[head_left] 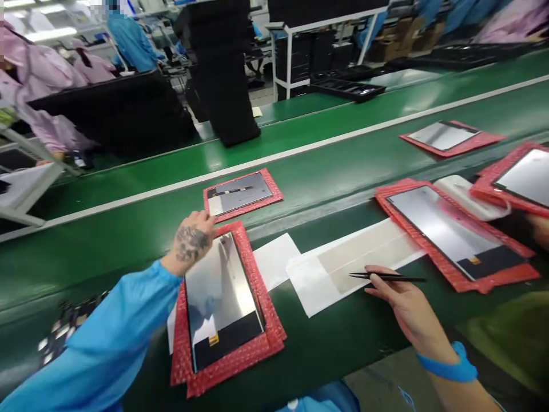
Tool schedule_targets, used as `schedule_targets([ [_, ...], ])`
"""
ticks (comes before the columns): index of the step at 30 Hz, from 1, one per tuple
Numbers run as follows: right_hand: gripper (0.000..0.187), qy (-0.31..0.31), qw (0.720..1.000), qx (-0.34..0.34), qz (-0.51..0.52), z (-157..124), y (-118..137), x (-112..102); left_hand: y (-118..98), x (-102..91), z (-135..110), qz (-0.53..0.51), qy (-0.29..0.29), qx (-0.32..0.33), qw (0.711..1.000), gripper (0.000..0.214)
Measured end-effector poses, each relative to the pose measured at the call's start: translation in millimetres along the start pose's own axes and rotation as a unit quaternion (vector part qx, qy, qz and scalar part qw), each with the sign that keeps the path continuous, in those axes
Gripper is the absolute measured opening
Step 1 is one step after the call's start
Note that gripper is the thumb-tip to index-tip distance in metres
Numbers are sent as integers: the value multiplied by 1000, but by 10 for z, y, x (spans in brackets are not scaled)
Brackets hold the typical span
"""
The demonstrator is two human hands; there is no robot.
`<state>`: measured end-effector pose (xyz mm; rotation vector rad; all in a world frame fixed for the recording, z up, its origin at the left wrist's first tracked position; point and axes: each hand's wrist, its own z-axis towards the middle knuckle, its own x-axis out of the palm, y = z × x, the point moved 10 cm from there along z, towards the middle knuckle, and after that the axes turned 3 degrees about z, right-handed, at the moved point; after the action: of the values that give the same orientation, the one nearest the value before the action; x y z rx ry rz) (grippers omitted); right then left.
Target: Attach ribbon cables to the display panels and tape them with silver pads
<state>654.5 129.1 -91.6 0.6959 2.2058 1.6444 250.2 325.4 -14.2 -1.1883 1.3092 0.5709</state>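
My left hand [193,243], tattooed on its back, is closed at the near left corner of a red bubble-wrap sheet [274,191]. On that sheet lies a display panel [246,197] with a dark strip across it. Below my left hand, another display panel [223,280] rests on stacked red bubble wrap [274,337], its black end toward me. Between thumb and fingers, my right hand [398,300] holds black tweezers [397,278], tips pointing left. Under the tips is a white paper [309,286] with a translucent strip film [364,257].
To the right, a display panel [454,223] lies on red bubble wrap near a white device [465,194]. Another panel [444,135] sits on the green conveyor [343,154]. Small dark parts [64,326] lie left. People in pink and blue coats work beyond black stacks [223,74].
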Motion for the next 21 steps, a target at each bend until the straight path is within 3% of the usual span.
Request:
schedule_targets([
  [1,52,-7,1000,-10,-8,44,19,-35,-283,169,4,12,-21,32,999,30],
  [2,54,-17,999,-23,-14,91,49,-79,-689,362,-24,50,-46,111,992,32],
  [4,58,-43,998,-48,-23,192,118,-172,-1527,907,-203,110,-24,297,948,39],
  [6,59,-57,995,-72,-29,294,193,-223,-2037,1349,-417,135,15,411,902,51],
  [7,59,-57,995,-81,-32,342,222,-221,-2146,1479,-491,136,28,436,889,57],
  [9,60,-43,994,-88,-41,427,247,-161,-2137,1560,-562,123,35,442,888,63],
  [15,57,19,995,-74,-58,496,118,161,-1732,1316,-690,76,48,417,904,52],
  [21,54,33,995,-64,-75,424,6,260,-1706,1224,-743,64,84,387,916,42],
])
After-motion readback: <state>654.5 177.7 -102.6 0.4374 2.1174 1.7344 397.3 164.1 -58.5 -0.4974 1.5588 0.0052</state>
